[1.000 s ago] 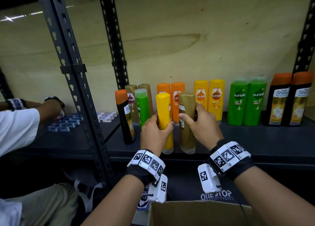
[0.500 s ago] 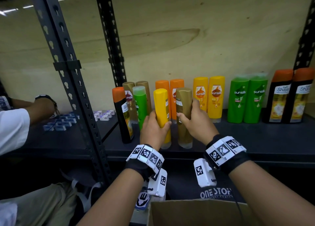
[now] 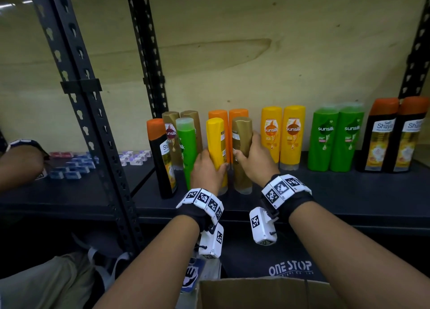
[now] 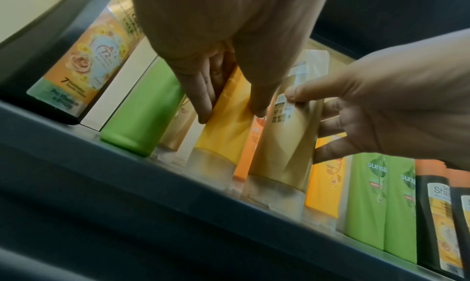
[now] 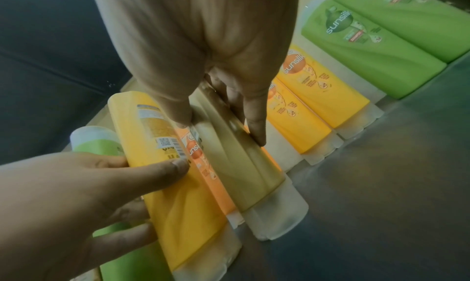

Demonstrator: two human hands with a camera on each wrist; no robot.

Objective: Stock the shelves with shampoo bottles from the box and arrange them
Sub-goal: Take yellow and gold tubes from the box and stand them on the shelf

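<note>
On dark shelf (image 3: 349, 192), left hand (image 3: 207, 171) grips glossy yellow bottle (image 3: 216, 145).

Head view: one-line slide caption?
Left hand grips a yellow bottle, right hand a gold bottle, both upright on the shelf.

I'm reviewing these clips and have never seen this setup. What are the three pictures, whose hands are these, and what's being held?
No machine here: a person wears a head camera and one on each wrist. The head view looks down at a dark shelf with upright shampoo bottles in colour pairs. The left hand grips a yellow bottle; the right hand grips a gold bottle, both at the shelf front. The wrist views show the same grips up close. A cardboard box sits below; another person's arm is at left.
</note>
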